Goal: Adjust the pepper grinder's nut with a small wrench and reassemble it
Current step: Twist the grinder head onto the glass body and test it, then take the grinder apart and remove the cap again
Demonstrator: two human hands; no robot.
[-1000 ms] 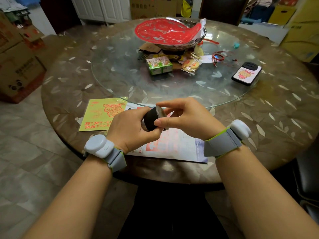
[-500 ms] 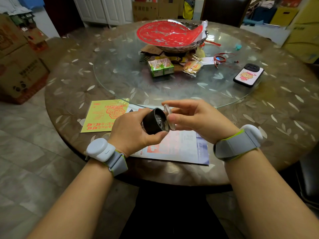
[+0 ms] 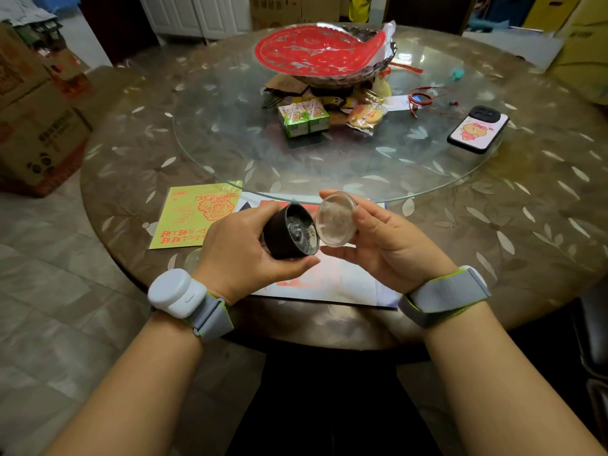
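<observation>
Head view: left hand (image 3: 243,248) grips grinder body (image 3: 289,232); right hand (image 3: 385,238) pinches clear cap (image 3: 336,218).

You're working in soft, even indoor light, a little dim, with pale glare off the glass turntable (image 3: 230,139) toward the far side and a dull sheen along the bench (image 3: 543,232) near its front rim. Shadows are faint — only a dark patch under the bench edge between your forearms. The wide lens bows the bench rim and stretches the corners, where the cardboard boxes (image 3: 36,126) go soft — the centre stays fairly sharp, though fine detail is slightly smeared.
</observation>
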